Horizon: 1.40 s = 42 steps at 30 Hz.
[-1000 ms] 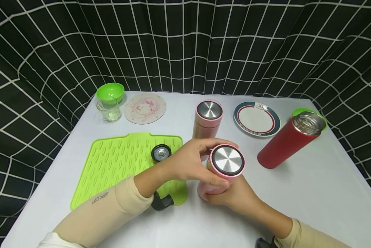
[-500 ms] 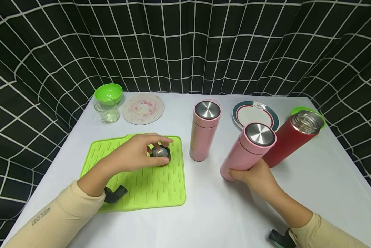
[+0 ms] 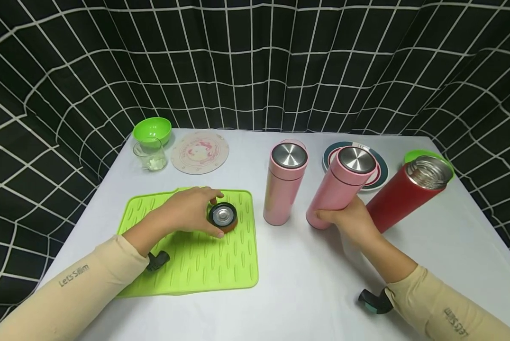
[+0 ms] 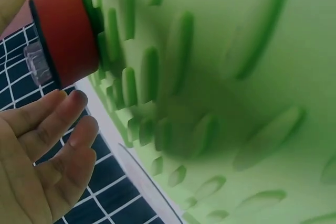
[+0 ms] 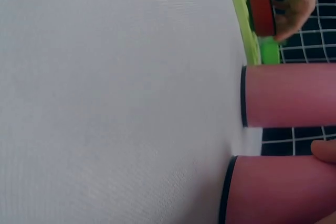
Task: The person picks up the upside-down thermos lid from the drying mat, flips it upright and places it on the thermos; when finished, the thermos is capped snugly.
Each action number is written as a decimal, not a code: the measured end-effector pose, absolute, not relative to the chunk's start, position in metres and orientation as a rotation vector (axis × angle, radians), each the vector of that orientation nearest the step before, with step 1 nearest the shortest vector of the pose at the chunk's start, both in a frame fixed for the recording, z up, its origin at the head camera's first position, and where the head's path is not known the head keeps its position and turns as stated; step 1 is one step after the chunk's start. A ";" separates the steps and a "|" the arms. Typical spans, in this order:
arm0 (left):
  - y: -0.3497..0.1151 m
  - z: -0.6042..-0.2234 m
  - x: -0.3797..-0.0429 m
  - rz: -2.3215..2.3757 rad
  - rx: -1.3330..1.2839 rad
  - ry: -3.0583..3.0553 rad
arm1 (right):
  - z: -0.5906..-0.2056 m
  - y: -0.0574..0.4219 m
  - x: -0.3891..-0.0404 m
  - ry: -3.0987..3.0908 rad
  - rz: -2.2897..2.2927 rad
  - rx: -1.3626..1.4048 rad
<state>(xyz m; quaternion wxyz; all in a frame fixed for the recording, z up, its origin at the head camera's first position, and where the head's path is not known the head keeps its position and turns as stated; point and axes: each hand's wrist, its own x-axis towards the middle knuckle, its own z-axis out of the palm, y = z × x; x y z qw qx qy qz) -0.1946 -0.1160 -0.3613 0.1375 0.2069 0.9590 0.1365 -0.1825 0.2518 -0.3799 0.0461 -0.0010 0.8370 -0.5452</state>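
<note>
A red bottle lid [image 3: 223,216] lies upside down on the green mat [image 3: 216,270], its dark-rimmed inner side up. My left hand [image 3: 191,210] reaches around it, thumb and fingers spread on either side. In the left wrist view, a gap shows between the fingers [image 4: 65,121] and the red lid [image 4: 67,35]. My right hand [image 3: 357,222] grips the lower part of a pink thermos flask [image 3: 338,187] with a steel-topped lid. A second pink flask [image 3: 280,194] stands upright just left of it. The uncapped red bottle [image 3: 402,196] is right of my right hand.
A rimmed plate [image 3: 380,177] lies behind the held flask, partly hidden. Something green [image 3: 419,154] shows behind the red bottle. At the back left are a green bowl [image 3: 152,129], a clear glass [image 3: 152,158] and a round pink-printed mat [image 3: 200,154].
My left hand has left the pink flask and moved left to the lid on the mat. My right hand has carried the flask right and away from me, beside the red bottle.
</note>
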 end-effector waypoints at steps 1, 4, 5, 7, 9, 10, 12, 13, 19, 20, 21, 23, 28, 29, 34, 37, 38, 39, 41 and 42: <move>-0.116 -0.363 -0.195 0.392 0.606 2.778 | -0.380 0.252 -0.183 2.537 -1.685 -0.003; -0.114 -0.367 -0.196 0.393 0.625 2.785 | -0.379 0.253 -0.184 2.495 -1.728 -0.005; -0.113 -0.368 -0.196 0.394 0.628 2.784 | -0.379 0.254 -0.184 2.480 -1.739 -0.005; -0.112 -0.369 -0.197 0.400 0.631 2.777 | -0.379 0.254 -0.184 2.470 -1.743 -0.002; -0.111 -0.370 -0.196 0.399 0.630 2.772 | -0.379 0.254 -0.184 2.488 -1.720 -0.011; -0.111 -0.370 -0.196 0.402 0.633 2.772 | -0.379 0.254 -0.184 2.509 -1.694 -0.015; -0.110 -0.370 -0.196 0.401 0.635 2.778 | -0.379 0.254 -0.182 2.537 -1.647 -0.017; -0.109 -0.370 -0.195 0.394 0.640 2.784 | -0.378 0.255 -0.181 2.558 -1.608 -0.011; -0.108 -0.366 -0.186 0.418 0.650 2.819 | -0.376 0.252 -0.154 2.639 -1.477 0.059; -0.108 -0.364 -0.184 0.439 0.658 2.825 | -0.376 0.250 -0.147 2.674 -1.457 0.061; -0.106 -0.361 -0.181 0.458 0.675 2.831 | -0.375 0.248 -0.139 2.711 -1.433 0.066; -0.102 -0.354 -0.175 0.493 0.714 2.838 | -0.373 0.244 -0.123 2.776 -1.381 0.065; -0.083 -0.330 -0.152 0.548 0.872 2.830 | -0.362 0.231 -0.088 2.666 -1.308 -0.028; -0.078 -0.325 -0.147 0.550 0.917 2.827 | -0.359 0.228 -0.085 2.575 -1.331 -0.068; -0.048 -0.308 -0.123 0.553 1.196 2.778 | -0.352 0.206 -0.081 1.955 -1.560 -0.224; -0.037 -0.305 -0.114 0.521 1.306 2.735 | -0.354 0.194 -0.081 1.659 -1.672 -0.254; -0.034 -0.304 -0.112 0.510 1.322 2.726 | -0.355 0.190 -0.081 1.610 -1.693 -0.249; -0.033 -0.304 -0.111 0.501 1.330 2.720 | -0.355 0.188 -0.081 1.590 -1.707 -0.248; -0.032 -0.303 -0.109 0.491 1.340 2.719 | -0.355 0.185 -0.082 1.594 -1.728 -0.239; -0.031 -0.303 -0.109 0.493 1.340 2.720 | -0.355 0.184 -0.082 1.606 -1.734 -0.237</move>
